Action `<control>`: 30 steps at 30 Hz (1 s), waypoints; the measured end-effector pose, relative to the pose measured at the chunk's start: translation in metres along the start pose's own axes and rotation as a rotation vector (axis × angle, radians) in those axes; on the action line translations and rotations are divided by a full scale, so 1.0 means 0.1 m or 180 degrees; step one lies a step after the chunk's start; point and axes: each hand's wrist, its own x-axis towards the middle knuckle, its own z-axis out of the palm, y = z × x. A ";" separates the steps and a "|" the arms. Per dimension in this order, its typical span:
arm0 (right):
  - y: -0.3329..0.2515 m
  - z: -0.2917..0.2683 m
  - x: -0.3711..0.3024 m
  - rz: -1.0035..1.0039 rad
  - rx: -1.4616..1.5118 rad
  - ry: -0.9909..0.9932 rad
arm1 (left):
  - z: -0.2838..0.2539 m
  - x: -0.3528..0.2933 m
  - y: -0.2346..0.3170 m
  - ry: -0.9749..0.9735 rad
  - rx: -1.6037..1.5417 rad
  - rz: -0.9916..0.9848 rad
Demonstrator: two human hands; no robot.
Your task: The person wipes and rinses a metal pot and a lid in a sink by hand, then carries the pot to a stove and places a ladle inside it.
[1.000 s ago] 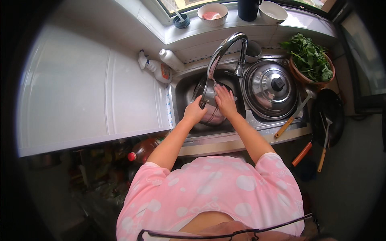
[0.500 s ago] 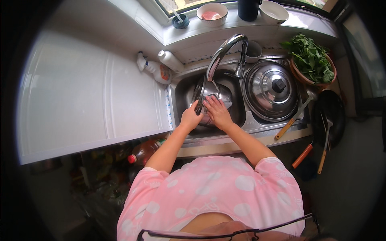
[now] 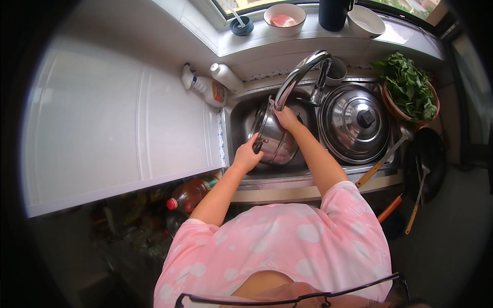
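A shiny steel pot is tilted on its side in the left sink basin, its opening turned leftward. My left hand is closed around the dark handle on the pot's near side. At the far rim, close under the curved chrome faucet, my right hand grips the pot. The faucet neck and the pot's edge partly hide its fingertips. In the right basin stands a large round steel lid with a black knob.
Behind the left basin stand a spray bottle and a white bottle. A basket of leafy greens sits at the back right. A wood-handled spatula lies beside the lid, near a black wok. A bowl of meat rests on the sill.
My right hand has moved from the pot's outer surface to its far rim near the faucet. The pot has turned, showing more of its side. My left hand stays on the handle.
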 end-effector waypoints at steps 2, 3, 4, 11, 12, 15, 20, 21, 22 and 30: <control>0.16 0.19 -0.22 -0.0862 -0.0681 0.0471 | 0.02 0.02 0.01 -0.0025 0.0010 0.0013; 0.10 0.25 -0.43 -0.1193 -0.0883 0.0557 | 0.02 0.01 -0.01 -0.0024 0.0050 -0.0007; 0.02 0.25 -0.64 -0.1349 -0.1119 0.0544 | 0.03 0.01 -0.01 -0.0028 0.0026 -0.0011; 0.12 -0.09 -1.11 -0.1149 -0.1386 0.0428 | 0.01 0.01 0.04 0.0014 -0.0017 0.0055; 0.32 -0.13 -1.00 -0.0898 -0.1129 0.0777 | -0.01 0.02 0.08 -0.0061 -0.0041 -0.0040; 0.44 -0.18 -0.87 -0.0525 -0.0567 0.1019 | -0.03 -0.01 -0.01 -0.0086 -0.0163 -0.0079; -0.01 -0.07 -0.99 -0.1336 -0.0637 0.0531 | 0.05 -0.06 -0.20 0.0012 -0.0348 0.0047; -0.09 -0.03 -1.01 -0.1700 -0.0909 0.0332 | 0.06 -0.05 -0.18 -0.0049 -0.0347 0.0015; -0.14 0.00 -1.00 -0.2063 -0.1179 0.0128 | 0.06 -0.04 -0.17 -0.0035 -0.0349 0.0009; -0.01 0.13 -0.35 -0.1313 -0.1217 0.0314 | 0.09 -0.12 -0.27 0.0021 -0.0729 -0.0071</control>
